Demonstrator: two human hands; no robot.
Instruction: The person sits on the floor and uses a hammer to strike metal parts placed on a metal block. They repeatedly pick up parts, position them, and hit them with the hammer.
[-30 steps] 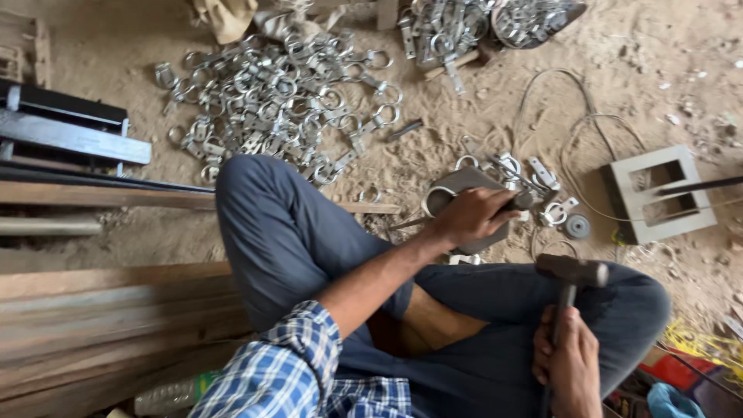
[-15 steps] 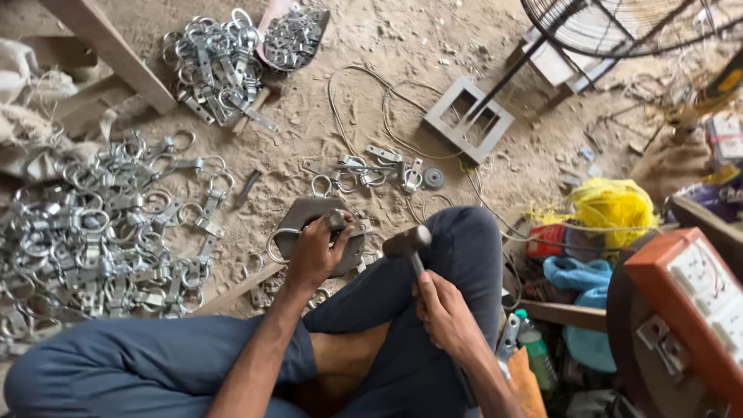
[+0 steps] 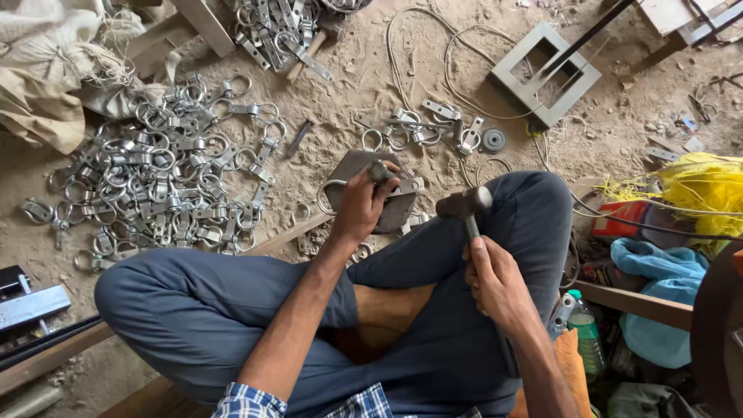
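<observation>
I sit cross-legged on a sandy floor. My left hand (image 3: 361, 206) grips a short metal punch (image 3: 379, 172) upright over a metal ring clamp (image 3: 404, 186) that lies on a dark iron block (image 3: 391, 213). My right hand (image 3: 495, 283) holds a hammer by its handle, and the hammer head (image 3: 463, 203) hovers just right of the block, above my right knee. A large heap of shiny ring clamps (image 3: 159, 182) lies to the left of the block.
A smaller group of clamps (image 3: 433, 130) and a round washer (image 3: 494, 140) lie beyond the block. A grey square metal frame (image 3: 546, 73) sits at the back right. A green-capped bottle (image 3: 586, 331), blue cloth (image 3: 658, 271) and yellow cord (image 3: 708, 186) crowd the right. Sacks (image 3: 39, 85) lie at left.
The camera has swung and drawn closer. My left hand stays on the block with the punch. The hammer head sits about level with the block's right edge, much as before.
</observation>
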